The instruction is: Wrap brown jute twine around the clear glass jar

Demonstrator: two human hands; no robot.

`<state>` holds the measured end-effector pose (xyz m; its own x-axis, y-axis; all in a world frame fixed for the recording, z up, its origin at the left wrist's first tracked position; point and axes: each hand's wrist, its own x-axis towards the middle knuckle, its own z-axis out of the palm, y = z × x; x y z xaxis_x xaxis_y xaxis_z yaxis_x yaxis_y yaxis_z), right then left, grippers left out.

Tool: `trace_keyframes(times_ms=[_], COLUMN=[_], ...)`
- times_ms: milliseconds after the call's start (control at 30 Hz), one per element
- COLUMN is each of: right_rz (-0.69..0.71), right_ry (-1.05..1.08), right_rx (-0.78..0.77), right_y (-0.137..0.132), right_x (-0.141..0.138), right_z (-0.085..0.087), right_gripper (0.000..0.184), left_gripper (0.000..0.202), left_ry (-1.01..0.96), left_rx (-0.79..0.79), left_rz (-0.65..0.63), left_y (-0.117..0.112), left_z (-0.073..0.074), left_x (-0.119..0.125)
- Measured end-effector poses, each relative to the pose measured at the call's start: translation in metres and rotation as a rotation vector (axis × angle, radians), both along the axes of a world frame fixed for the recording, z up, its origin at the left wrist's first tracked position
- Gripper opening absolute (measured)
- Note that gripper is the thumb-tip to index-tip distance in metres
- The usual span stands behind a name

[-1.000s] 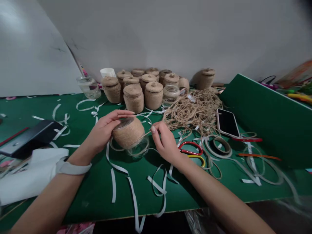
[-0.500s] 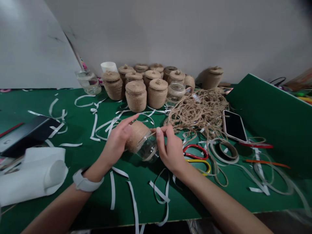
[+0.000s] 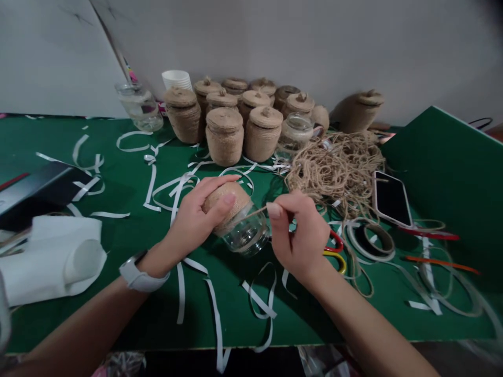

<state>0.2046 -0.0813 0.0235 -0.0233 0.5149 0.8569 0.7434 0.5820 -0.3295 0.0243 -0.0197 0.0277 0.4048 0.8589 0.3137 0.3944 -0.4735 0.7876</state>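
A glass jar [image 3: 244, 234], partly wrapped in brown twine, lies tilted above the green table with its bare clear end toward the lower right. My left hand [image 3: 202, 209] is closed around the wrapped part, thumb on top. A strand of twine [image 3: 255, 213] runs from the edge of the wrapping to my right hand [image 3: 296, 230], which pinches it between thumb and forefinger just right of the jar. Past my right hand lies a tangled heap of twine [image 3: 338, 167]. Scissors [image 3: 336, 251] with red and yellow handles are partly hidden behind that hand.
Several twine-wrapped lidded jars [image 3: 225, 139] stand at the back, near bare glass jars [image 3: 139, 107] and white cups [image 3: 176, 80]. On the right are a phone [image 3: 392, 199], a tape roll [image 3: 371, 241] and a green panel [image 3: 448, 173]. White paper strips [image 3: 214, 314] litter the table.
My right hand has moved right, away from the jar, drawing the strand out straight. My left thumb now lies across the wrapping. The view has shifted slightly.
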Motion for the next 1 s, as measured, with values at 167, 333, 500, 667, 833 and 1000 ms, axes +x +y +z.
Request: trace_keyframes(times_ms=[167,333,500,667,833,1000], right_rz=[-0.066,-0.032,-0.023,0.054,0.137,0.162], right_ry=[0.125,0.180,0.208,0.309,0.432,0.396], right_rx=[-0.201,-0.376,-0.400,-0.486,-0.573,-0.578], right_y=[0.009,0.013,0.013,0.014,0.014,0.010], right_x=[-0.001,-0.001,-0.003,-0.002,-0.001,-0.005], right_z=[-0.006,-0.013,-0.017,-0.020,-0.019,-0.017], right_gripper=[0.016,0.021,0.021,0.022,0.027,0.027], left_gripper=[0.039,0.038,0.060,0.061,0.051,0.048], left_ry=[0.007,0.013,0.058,0.097,0.080,0.029], left_rx=[0.041,0.060,0.054,0.050,0.072,0.070], left_rz=[-0.050,-0.090,-0.187,-0.160,-0.184,-0.208], left_y=[-0.003,-0.001,0.001,-0.001,-0.001,-0.002], left_z=[0.004,0.004,0.003,0.002,0.003,0.004], left_x=[0.001,-0.002,-0.010,-0.012,-0.012,-0.015])
